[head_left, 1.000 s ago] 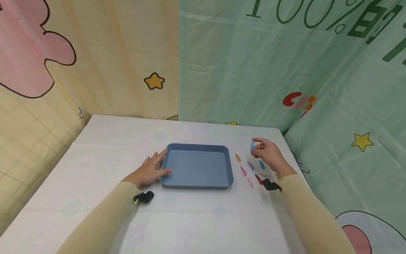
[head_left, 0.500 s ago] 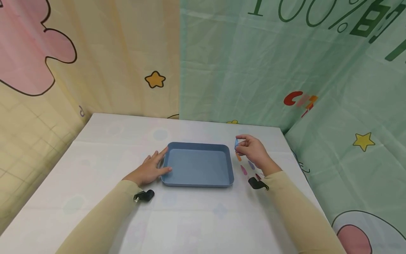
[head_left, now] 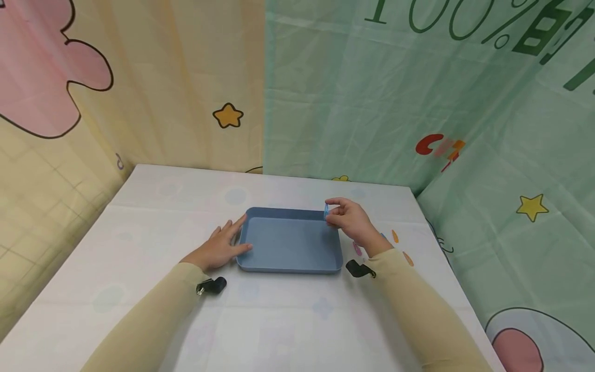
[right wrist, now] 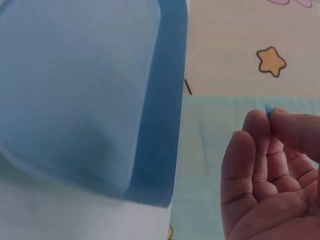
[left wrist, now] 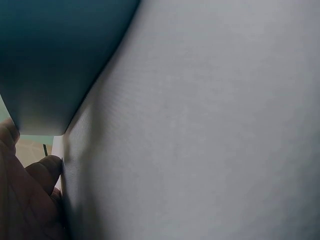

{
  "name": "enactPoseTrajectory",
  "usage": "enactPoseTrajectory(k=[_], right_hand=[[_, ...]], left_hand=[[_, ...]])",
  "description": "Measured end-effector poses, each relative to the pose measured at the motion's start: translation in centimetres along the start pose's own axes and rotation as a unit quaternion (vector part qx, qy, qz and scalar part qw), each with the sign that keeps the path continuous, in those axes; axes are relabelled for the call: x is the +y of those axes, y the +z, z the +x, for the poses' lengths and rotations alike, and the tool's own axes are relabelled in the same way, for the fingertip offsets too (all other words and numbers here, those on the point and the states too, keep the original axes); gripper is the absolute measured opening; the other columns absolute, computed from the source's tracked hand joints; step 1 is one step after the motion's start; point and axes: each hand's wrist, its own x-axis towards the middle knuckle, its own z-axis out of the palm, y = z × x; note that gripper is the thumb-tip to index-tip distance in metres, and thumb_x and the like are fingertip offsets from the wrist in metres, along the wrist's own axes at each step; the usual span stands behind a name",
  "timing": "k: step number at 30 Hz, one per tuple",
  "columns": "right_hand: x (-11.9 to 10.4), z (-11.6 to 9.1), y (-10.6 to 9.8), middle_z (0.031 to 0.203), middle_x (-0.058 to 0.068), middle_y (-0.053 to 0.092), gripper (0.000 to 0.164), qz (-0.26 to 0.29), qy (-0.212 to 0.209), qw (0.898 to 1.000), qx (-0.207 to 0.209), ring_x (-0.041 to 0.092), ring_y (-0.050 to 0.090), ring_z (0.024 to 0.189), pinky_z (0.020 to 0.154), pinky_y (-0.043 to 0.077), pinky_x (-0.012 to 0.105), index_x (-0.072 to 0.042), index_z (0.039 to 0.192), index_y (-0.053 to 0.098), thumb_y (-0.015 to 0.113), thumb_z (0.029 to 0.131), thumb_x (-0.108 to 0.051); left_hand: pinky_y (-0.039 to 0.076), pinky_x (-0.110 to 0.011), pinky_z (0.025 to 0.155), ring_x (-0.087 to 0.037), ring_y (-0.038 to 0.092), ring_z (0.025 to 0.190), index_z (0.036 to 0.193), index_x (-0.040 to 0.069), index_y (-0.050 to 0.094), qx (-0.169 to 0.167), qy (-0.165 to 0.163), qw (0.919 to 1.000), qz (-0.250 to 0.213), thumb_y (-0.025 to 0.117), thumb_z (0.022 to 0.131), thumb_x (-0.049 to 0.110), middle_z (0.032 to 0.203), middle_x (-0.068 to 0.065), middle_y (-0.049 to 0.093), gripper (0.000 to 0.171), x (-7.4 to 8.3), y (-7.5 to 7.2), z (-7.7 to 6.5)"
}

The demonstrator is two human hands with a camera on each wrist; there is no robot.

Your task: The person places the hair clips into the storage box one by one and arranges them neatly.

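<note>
A blue-grey rectangular tray (head_left: pixel 292 243) lies on the table. My left hand (head_left: pixel 218 251) rests at its left side, fingers spread, with the index fingertip and thumb at the rim. In the left wrist view, the fingers of this hand (left wrist: pixel 27 195) show beside the tray's outer wall (left wrist: pixel 55 65). Over the tray's far right corner, my right hand (head_left: pixel 352 221) pinches a small blue snap hair clip (head_left: pixel 326 211) between thumb and fingers. The right wrist view shows only the tip of the clip (right wrist: pixel 268 110) between the fingertips.
Right of the tray, more hair clips lie on the white-covered table (head_left: pixel 279 315): a pink clip (head_left: pixel 357 249), an orange clip (head_left: pixel 395 236) and another orange clip (head_left: pixel 408 259). My right hand and sleeve hide others. Printed curtains (head_left: pixel 334 103) stand behind the table.
My right hand has moved left with the blue hair clip, from above the loose clips to the tray's far right corner. The left hand stays at the tray.
</note>
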Motion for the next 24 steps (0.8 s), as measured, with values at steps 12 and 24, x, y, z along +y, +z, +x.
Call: enactPoseTrajectory(k=[12,24], right_hand=[[-0.9,0.5,2.7,0.098,0.011,0.075,0.049,0.019,-0.009,0.999,-0.026,0.040,0.070,0.100,0.082,0.061,0.029,-0.006,0.147,0.059,0.070,0.098,-0.004],[-1.6,1.0,5.8,0.098,0.010,0.076,0.047,0.001,-0.011,0.999,-0.033,0.037,0.073,0.099,0.088,0.064,0.042,-0.009,0.144,0.061,0.071,0.098,-0.008]], left_hand=[[0.006,-0.083,0.121,-0.060,-0.006,0.158,0.170,0.041,0.005,0.004,0.000,1.0000,0.001,0.061,0.099,0.066,0.177,-0.024,0.002,0.094,0.1,0.1,0.1],[0.004,-0.081,0.123,-0.058,-0.006,0.159,0.171,0.038,0.007,0.005,0.005,1.0000,-0.004,0.061,0.100,0.063,0.177,-0.022,0.006,0.093,0.0,0.0,0.0]])
